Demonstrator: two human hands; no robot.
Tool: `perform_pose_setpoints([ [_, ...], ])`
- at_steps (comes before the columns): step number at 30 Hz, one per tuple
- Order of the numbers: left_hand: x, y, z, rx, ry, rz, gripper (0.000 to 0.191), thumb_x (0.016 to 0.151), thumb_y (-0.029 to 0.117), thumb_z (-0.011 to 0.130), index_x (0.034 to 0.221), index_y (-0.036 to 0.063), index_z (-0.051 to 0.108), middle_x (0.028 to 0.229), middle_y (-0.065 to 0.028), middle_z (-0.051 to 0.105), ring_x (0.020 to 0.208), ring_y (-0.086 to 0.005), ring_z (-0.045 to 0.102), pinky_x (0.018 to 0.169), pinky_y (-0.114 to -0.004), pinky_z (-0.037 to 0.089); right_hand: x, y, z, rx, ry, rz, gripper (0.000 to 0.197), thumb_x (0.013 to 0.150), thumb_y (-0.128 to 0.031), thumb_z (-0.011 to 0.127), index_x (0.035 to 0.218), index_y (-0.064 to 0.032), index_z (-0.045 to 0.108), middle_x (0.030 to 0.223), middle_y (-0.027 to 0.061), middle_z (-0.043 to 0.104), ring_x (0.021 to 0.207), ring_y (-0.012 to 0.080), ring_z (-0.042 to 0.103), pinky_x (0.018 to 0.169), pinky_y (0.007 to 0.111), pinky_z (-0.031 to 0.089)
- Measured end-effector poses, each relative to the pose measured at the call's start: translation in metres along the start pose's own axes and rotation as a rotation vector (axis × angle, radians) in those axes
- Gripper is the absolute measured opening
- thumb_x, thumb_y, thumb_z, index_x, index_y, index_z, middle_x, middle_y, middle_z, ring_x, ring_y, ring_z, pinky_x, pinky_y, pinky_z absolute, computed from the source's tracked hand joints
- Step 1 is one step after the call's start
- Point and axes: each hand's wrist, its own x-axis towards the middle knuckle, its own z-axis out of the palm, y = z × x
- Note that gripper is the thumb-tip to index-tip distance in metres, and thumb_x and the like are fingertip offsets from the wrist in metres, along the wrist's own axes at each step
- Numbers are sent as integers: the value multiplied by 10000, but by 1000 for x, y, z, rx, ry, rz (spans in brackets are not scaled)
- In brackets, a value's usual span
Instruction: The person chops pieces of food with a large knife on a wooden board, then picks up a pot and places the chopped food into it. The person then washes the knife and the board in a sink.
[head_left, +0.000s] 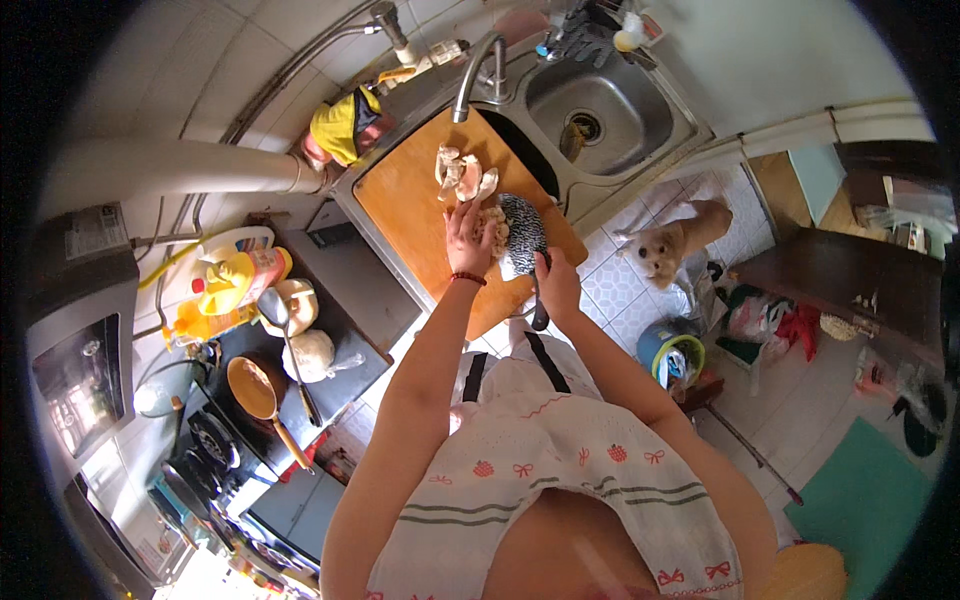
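A wooden cutting board (409, 199) lies across the left part of the steel sink. My right hand (556, 285) grips the black handle of a kitchen knife (523, 234), whose broad blade has a black-and-white pattern. Beside the blade, my left hand (469, 238) rests its fingers on a heap of finely cut pale food (495, 231). Larger pale pieces of food (465, 176), perhaps mushroom, lie just beyond my left fingertips. The lower edge of the blade is hard to make out against the heap.
A faucet (480, 71) arches over the board's far corner, beside the sink basin (600, 112). A dog (671, 240) stands on the tiled floor at right, near a trash bin (671, 352). Oil bottles (247, 281), a frying pan (255, 386) and a ladle (285, 337) occupy the left counter.
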Motion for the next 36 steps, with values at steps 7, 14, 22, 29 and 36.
perform_pose_setpoints([
  [7,-1,-4,-6,-31,153,-13,527,615,207,701,1088,79,508,1077,-102,476,984,-268,470,822,-350,404,-3,-28,46,-47,13,-143,248,840,-271,440,867,-27,478,630,175,569,499,305,560,512,400,433],
  [14,-15,-21,-24,-136,172,-77,473,624,151,682,1061,59,524,1092,-105,479,979,-263,482,836,-329,406,-24,-41,63,125,-138,-16,235,839,-249,426,882,-22,470,681,202,558,645,385,536,567,450,407],
  [22,-76,6,-101,-212,191,-70,473,681,131,639,1124,83,483,1151,-110,449,1039,-280,439,869,-348,375,-118,-67,40,226,-90,-164,199,837,-202,447,862,-7,471,677,210,530,636,372,524,531,413,391],
  [29,-152,-14,-315,-87,480,-40,464,662,77,630,1105,45,493,1130,-142,455,1064,-293,420,897,-361,341,-260,-186,84,277,-118,-592,131,802,-127,500,867,-13,495,701,194,544,625,369,534,532,412,413],
  [36,-267,-110,-513,81,890,-154,365,706,73,591,1059,55,499,1090,-133,451,1027,-294,429,896,-363,334,-412,-302,208,248,-335,-957,142,813,-164,486,900,-52,484,676,177,562,582,349,550,487,409,423],
])
